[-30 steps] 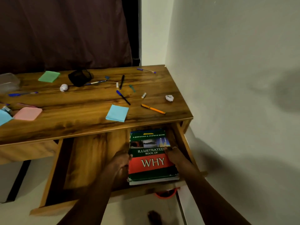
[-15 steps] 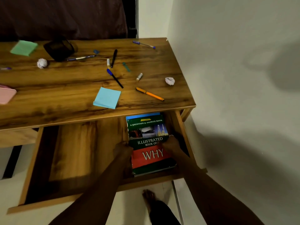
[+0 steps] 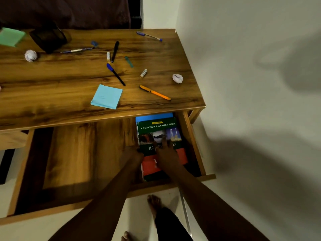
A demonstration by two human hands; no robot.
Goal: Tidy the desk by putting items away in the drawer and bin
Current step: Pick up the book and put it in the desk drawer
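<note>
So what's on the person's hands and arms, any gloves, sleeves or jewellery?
No gloves and no sleeves: both forearms are bare as far up as the picture shows. The right hand wears a thin, pale ring on one finger. The left hand shows no ring, watch or band.

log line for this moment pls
stage: book in drawer | left hand at book's edge | right hand flat on cover | desk cluttered

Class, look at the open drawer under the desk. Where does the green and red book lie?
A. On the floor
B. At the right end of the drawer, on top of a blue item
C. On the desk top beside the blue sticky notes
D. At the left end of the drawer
B: the book lies at the drawer's right end, a blue item's edge showing beneath it.
</note>
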